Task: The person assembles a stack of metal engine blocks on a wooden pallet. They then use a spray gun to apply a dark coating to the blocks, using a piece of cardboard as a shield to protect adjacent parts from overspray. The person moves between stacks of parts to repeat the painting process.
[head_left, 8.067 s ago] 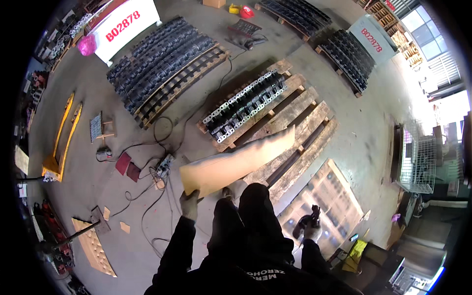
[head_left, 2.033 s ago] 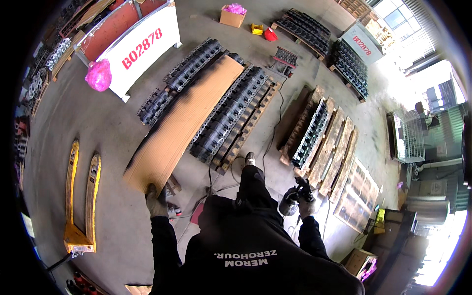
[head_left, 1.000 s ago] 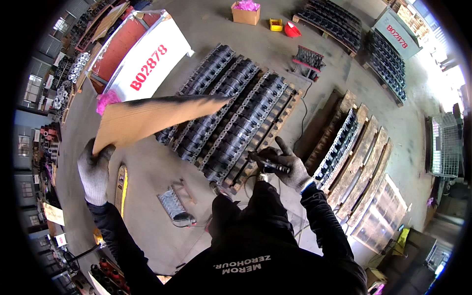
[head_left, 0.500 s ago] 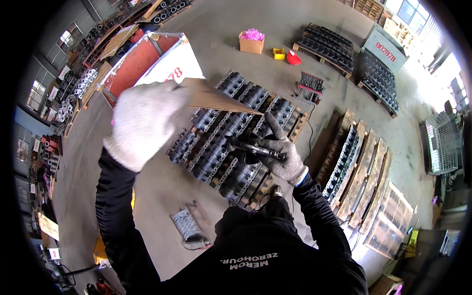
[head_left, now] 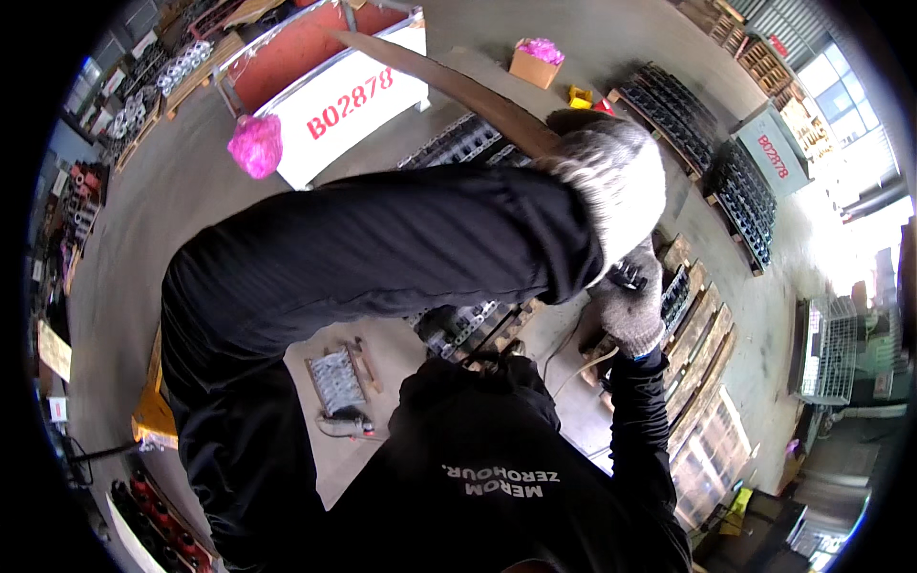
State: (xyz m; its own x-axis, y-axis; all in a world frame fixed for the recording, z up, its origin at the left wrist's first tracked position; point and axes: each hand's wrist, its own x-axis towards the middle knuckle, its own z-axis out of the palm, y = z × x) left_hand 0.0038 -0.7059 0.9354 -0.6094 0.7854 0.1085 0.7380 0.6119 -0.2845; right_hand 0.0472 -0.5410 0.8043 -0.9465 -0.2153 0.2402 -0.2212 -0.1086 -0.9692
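My left hand (head_left: pixel 616 181), in a white knit glove, reaches across to the right with its arm over the middle of the view. It is closed on one end of a brown cardboard sheet (head_left: pixel 449 81), seen nearly edge-on and stretching toward the far left. Just below it, my right hand (head_left: pixel 630 310), in a grey glove, is closed around a dark rod-shaped tool (head_left: pixel 626 277); only its end shows. Beneath my left sleeve, rows of dark metal castings (head_left: pixel 458 325) lie on a wooden pallet, mostly hidden.
A white-sided bin (head_left: pixel 353 115) stands far left with a pink bag (head_left: pixel 256 145) at its corner. A cardboard box (head_left: pixel 535 69) sits beyond. Loaded pallets (head_left: pixel 669 110) and a slatted pallet (head_left: pixel 693 353) lie on the right. A small metal rack (head_left: pixel 336 382) is on the floor at near left.
My left hand has swung from the left across to the right, bringing the cardboard sheet with it. My right hand has shifted right, still around the tool. The view has shifted.
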